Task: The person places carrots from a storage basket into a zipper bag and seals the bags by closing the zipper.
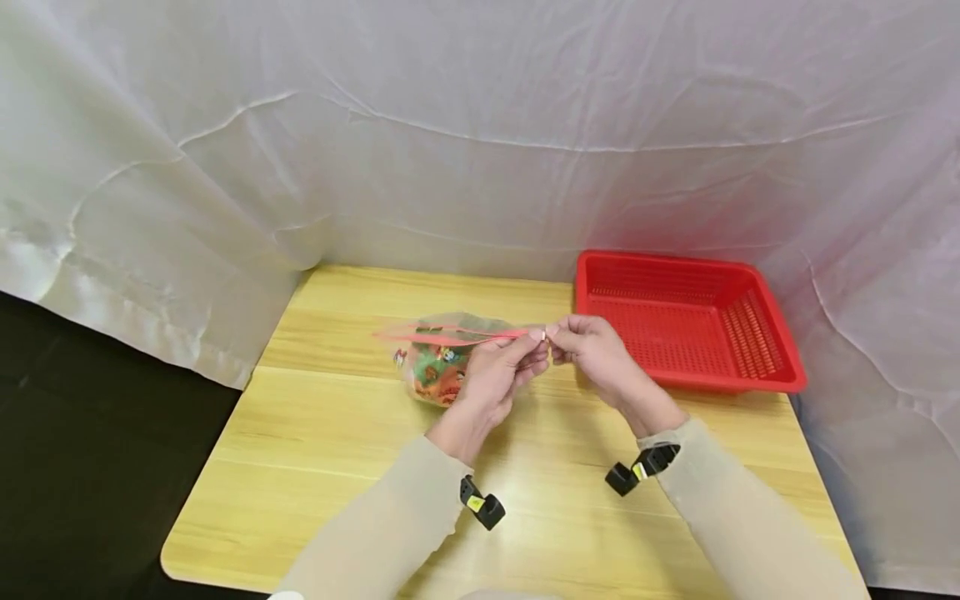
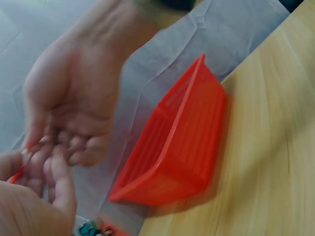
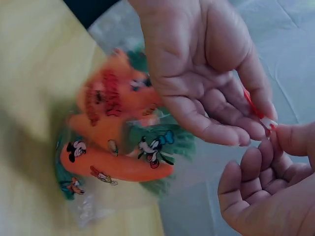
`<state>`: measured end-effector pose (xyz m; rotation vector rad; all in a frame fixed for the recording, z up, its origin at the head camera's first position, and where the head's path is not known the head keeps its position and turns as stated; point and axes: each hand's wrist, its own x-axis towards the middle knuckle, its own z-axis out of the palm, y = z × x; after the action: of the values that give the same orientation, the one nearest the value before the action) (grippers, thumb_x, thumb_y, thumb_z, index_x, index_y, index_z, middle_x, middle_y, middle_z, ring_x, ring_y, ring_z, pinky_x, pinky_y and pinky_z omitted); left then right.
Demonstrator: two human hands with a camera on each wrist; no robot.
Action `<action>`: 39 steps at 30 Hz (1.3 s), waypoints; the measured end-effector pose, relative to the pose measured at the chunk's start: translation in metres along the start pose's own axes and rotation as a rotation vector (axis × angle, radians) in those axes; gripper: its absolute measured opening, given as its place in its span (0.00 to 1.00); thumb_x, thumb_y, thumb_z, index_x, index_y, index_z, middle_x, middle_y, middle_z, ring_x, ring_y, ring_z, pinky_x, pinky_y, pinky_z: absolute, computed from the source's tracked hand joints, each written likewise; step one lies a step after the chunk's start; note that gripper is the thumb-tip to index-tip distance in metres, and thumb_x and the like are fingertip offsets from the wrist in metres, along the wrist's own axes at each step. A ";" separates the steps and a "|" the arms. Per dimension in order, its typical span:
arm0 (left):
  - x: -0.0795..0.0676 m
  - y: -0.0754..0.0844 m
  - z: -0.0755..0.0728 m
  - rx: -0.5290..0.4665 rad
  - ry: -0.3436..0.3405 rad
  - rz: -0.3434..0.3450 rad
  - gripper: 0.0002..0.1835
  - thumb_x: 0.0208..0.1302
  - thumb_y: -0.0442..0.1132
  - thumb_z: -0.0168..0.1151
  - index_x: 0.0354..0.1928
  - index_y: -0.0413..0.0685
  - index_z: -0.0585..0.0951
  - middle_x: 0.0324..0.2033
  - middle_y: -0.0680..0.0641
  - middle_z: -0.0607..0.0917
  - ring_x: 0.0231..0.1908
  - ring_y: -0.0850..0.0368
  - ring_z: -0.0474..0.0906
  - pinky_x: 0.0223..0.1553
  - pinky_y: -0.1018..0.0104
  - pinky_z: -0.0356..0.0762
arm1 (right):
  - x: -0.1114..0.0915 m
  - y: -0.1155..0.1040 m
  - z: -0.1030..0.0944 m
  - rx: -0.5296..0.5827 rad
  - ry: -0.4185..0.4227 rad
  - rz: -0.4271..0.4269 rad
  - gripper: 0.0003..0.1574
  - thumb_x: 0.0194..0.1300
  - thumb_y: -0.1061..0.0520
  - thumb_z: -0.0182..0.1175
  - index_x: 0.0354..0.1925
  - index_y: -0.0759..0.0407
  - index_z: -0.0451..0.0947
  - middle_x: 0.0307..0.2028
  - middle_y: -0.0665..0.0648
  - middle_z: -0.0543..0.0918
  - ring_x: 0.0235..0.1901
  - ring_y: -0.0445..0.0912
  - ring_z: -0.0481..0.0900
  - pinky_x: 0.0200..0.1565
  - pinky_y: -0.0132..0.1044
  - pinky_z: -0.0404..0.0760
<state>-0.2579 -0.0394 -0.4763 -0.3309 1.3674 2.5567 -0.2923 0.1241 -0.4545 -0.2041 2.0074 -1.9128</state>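
Observation:
A clear zip bag (image 1: 433, 385) with a red zip edge and cartoon prints hangs from my hands over the table, its mouth gaping at the left. Inside it, orange and green carrot-shaped things (image 3: 125, 164) show in the right wrist view. My left hand (image 1: 492, 373) pinches the red zip strip near its right end between thumb and fingers. Right at those fingertips, my right hand (image 1: 598, 354) pinches the small white slider (image 3: 268, 123) at the strip's end. The other fingers of both hands are loosely curled below.
A red plastic basket (image 1: 783, 358) with slotted walls stands at the back right of the wooden table (image 1: 300, 467), close to my right hand. Pale cloth (image 1: 465, 192) hangs behind the table and along its sides. Dark floor (image 1: 90, 467) shows at the left.

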 end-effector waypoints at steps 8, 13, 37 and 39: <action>0.006 -0.012 0.003 0.009 0.071 -0.050 0.08 0.73 0.38 0.67 0.40 0.39 0.87 0.31 0.48 0.88 0.34 0.59 0.85 0.40 0.69 0.87 | 0.005 0.009 -0.007 -0.076 -0.038 0.056 0.12 0.78 0.60 0.55 0.41 0.70 0.77 0.31 0.52 0.79 0.34 0.43 0.78 0.41 0.34 0.83; 0.010 -0.009 -0.001 0.066 0.037 -0.095 0.08 0.70 0.38 0.69 0.33 0.42 0.88 0.28 0.49 0.88 0.29 0.61 0.84 0.32 0.72 0.84 | 0.001 0.016 -0.010 -0.053 -0.059 0.055 0.12 0.80 0.60 0.52 0.41 0.70 0.75 0.32 0.53 0.75 0.34 0.43 0.76 0.41 0.33 0.82; 0.013 -0.025 -0.009 0.012 0.085 -0.128 0.11 0.77 0.34 0.60 0.49 0.31 0.84 0.29 0.46 0.89 0.30 0.60 0.89 0.39 0.69 0.88 | -0.016 0.057 -0.029 0.156 0.047 0.073 0.09 0.80 0.59 0.55 0.39 0.59 0.78 0.33 0.50 0.79 0.36 0.41 0.78 0.43 0.32 0.84; 0.012 -0.027 -0.009 -0.011 0.098 -0.107 0.11 0.77 0.34 0.61 0.49 0.30 0.84 0.29 0.46 0.89 0.30 0.59 0.89 0.39 0.69 0.88 | -0.017 0.057 -0.025 0.193 0.063 0.075 0.09 0.80 0.59 0.56 0.39 0.59 0.78 0.34 0.49 0.80 0.35 0.41 0.79 0.43 0.32 0.84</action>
<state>-0.2602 -0.0310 -0.5060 -0.5227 1.3304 2.4907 -0.2773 0.1580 -0.5075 -0.0191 1.8257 -2.0726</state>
